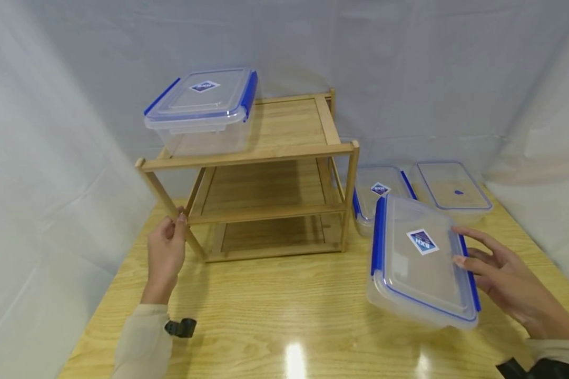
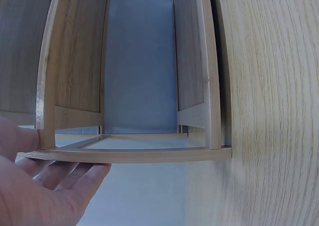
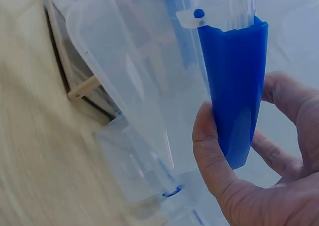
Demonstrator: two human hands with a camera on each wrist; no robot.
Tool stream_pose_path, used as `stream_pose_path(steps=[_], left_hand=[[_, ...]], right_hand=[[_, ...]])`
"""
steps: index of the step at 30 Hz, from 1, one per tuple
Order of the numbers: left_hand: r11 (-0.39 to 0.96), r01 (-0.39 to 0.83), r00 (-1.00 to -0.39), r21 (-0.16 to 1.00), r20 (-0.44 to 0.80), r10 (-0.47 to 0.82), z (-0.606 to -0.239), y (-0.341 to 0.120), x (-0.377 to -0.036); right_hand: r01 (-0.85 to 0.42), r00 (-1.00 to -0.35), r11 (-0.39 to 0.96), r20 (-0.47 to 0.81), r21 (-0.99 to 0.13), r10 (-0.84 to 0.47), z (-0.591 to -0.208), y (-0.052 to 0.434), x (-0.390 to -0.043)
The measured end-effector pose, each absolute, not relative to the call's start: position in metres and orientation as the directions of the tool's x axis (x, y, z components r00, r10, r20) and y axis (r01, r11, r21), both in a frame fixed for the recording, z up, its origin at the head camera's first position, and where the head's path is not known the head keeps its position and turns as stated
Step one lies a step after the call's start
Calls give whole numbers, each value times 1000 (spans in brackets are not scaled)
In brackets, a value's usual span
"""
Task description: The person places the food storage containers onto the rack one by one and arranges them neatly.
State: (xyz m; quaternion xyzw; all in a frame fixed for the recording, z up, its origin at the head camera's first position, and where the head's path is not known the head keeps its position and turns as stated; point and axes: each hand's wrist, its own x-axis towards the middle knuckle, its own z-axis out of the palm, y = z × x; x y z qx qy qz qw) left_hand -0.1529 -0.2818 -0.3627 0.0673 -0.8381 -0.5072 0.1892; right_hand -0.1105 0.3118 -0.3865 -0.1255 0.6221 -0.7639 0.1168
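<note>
At the front left post of a wooden three-tier shelf rack (image 1: pixel 270 212), my left hand (image 1: pixel 167 252) pinches the post beside the middle shelf. The left wrist view shows the thumb on one side of the post (image 2: pixel 149 156) and the fingers along the other. My right hand (image 1: pixel 507 279) grips a clear food container (image 1: pixel 422 284) by its blue side clip (image 3: pixel 234 96), thumb and fingers on either side. The container is tilted above the table, its lid with a BXH sticker facing up. On the rack's top tier, at the left, sits another clear container (image 1: pixel 204 113) with blue clips.
Two more clear containers stand on the table right of the rack: one with a sticker (image 1: pixel 379 179), the other a lidded box (image 1: pixel 455 184) near the right edge. The wooden table (image 1: pixel 265 316) spreads in front. Pale sheeting (image 1: pixel 408 79) hangs behind and at both sides.
</note>
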Motion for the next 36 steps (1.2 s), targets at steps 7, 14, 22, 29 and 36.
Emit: stream_pose_path(steps=[7, 14, 22, 29, 36], left_hand=[[476, 78, -918, 876, 249, -307, -363, -281, -154], [465, 88, -917, 881, 254, -307, -364, -280, -155], [468, 93, -916, 879, 260, -305, -365, -278, -155], [474, 83, -912, 876, 258, -318, -367, -277, -157], [477, 93, -910, 874, 270, -316, -367, -276, -155]], right_hand=[[-5, -946, -276, 94, -961, -311, -374, 318, -117], [-30, -966, -319, 109, -947, -233, -354, 319, -125], [10, -986, -361, 51, -933, -159, -322, 318, -138], [22, -984, -487, 67, -873, -164, -292, 316, -150], [6, -983, -551, 96, -835, -157, -265, 307, -164]])
